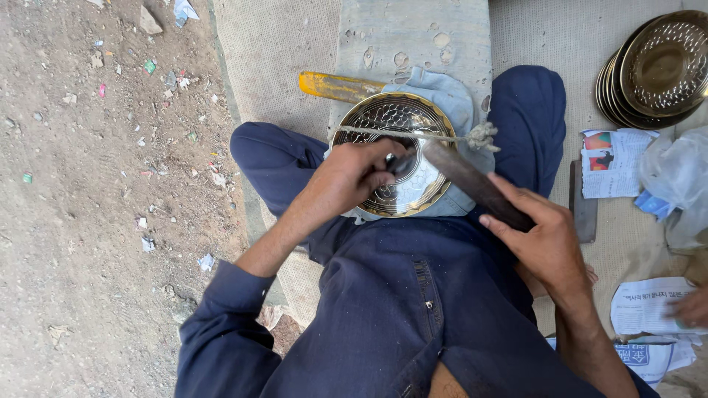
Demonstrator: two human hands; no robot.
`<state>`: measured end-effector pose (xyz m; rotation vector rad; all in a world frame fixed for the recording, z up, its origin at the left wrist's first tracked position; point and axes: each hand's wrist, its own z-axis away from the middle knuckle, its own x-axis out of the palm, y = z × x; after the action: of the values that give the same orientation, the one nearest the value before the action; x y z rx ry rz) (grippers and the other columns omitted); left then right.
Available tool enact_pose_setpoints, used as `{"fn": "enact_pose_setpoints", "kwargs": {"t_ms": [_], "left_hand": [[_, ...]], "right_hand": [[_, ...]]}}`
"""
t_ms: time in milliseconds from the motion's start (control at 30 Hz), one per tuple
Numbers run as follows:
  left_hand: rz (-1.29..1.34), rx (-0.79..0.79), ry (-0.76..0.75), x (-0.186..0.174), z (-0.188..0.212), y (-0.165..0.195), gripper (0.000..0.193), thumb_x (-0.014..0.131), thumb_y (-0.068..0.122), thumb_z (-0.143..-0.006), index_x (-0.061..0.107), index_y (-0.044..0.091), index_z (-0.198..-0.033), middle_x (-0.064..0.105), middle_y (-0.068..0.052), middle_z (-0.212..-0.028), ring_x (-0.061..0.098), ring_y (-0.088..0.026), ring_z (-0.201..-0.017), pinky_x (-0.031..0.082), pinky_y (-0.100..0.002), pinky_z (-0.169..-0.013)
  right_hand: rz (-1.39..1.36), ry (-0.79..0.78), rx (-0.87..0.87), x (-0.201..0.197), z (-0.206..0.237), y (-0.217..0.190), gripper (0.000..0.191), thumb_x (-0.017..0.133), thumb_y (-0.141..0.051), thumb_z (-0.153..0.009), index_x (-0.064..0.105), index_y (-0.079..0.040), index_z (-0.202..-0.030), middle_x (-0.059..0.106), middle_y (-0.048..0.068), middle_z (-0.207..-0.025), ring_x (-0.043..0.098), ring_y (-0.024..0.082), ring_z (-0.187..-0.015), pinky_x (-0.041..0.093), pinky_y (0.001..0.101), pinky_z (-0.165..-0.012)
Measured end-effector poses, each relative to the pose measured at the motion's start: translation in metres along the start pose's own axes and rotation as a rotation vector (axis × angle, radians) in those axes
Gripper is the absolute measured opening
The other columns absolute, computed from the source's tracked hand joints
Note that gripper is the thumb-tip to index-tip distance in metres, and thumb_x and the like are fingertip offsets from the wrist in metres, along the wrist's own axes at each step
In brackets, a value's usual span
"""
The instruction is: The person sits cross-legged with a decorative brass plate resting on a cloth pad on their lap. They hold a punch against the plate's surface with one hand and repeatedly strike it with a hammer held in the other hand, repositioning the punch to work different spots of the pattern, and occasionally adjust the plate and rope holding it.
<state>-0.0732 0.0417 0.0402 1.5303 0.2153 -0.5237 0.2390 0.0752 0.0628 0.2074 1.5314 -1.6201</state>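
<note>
Left hand (354, 177) is down on the brass plate (394, 153), fingers (383, 158) curled tight around a small dark tool (402, 161) with its tip on the patterned face near the middle of the plate. Right hand (542, 236) is wrapped shut on the near end of a long dark wooden stick (472, 180), thumb laid along the top; the stick slants up and left, its far end over the plate just beside the small tool. Whether the stick touches the tool is not clear from here.

The plate sits tilted on a pale blue cloth (450, 96), between the knees in dark blue trousers, resting against a grey stone block (413, 37). A frayed cord (413, 135) runs across the plate's upper half and ends in a knot (483, 136) at its right rim. A yellow-painted bar (335, 85) pokes out from under the cloth at the upper left.

Room to move: the left knee crowds the plate's left edge, the right knee closes in on the right. Off to the right, a flat dark metal bar (584, 203) lies on the woven mat (273, 66), with printed papers (612, 162) beside it and a stack of brass plates (656, 70) at the top corner. Another person's hand (693, 306) shows at the far right edge, on a newspaper (649, 306). Littered bare ground (96, 199) opens to the left.
</note>
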Motion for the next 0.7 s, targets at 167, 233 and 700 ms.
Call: {"fn": "enact_pose_setpoints", "kwargs": {"t_ms": [167,233,700], "left_hand": [[0.092,-0.215,0.369,0.018,0.021,0.0,0.038,0.079,0.004,-0.09,0.059,0.003,-0.121,0.064,-0.008,-0.078,0.066,-0.02,-0.063,0.052,-0.031,-0.059],[0.044,-0.248,0.468,0.028,0.027,0.001,0.039,0.078,0.005,-0.091,0.057,0.003,-0.124,0.065,-0.008,-0.079,0.066,-0.019,-0.063,0.053,-0.03,-0.06],[0.001,-0.303,0.606,0.049,0.032,0.001,0.047,0.078,0.008,-0.092,0.057,0.004,-0.134,0.068,-0.006,-0.078,0.067,-0.012,-0.065,0.055,-0.028,-0.061]], "right_hand": [[0.006,0.104,-0.156,-0.005,-0.016,-0.007,0.063,0.081,-0.015,-0.088,0.06,-0.012,-0.147,0.071,0.015,-0.127,0.073,0.024,-0.11,0.056,0.0328,-0.09],[0.182,0.044,-0.174,-0.01,-0.027,-0.015,0.064,0.084,-0.018,-0.085,0.063,-0.015,-0.145,0.072,0.013,-0.113,0.073,0.027,-0.097,0.056,0.0368,-0.082],[0.728,-0.302,-0.422,-0.039,-0.113,-0.112,0.064,0.078,-0.04,-0.092,0.057,-0.032,-0.152,0.066,0.006,-0.09,0.068,0.024,-0.071,0.055,0.0385,-0.063]]}}
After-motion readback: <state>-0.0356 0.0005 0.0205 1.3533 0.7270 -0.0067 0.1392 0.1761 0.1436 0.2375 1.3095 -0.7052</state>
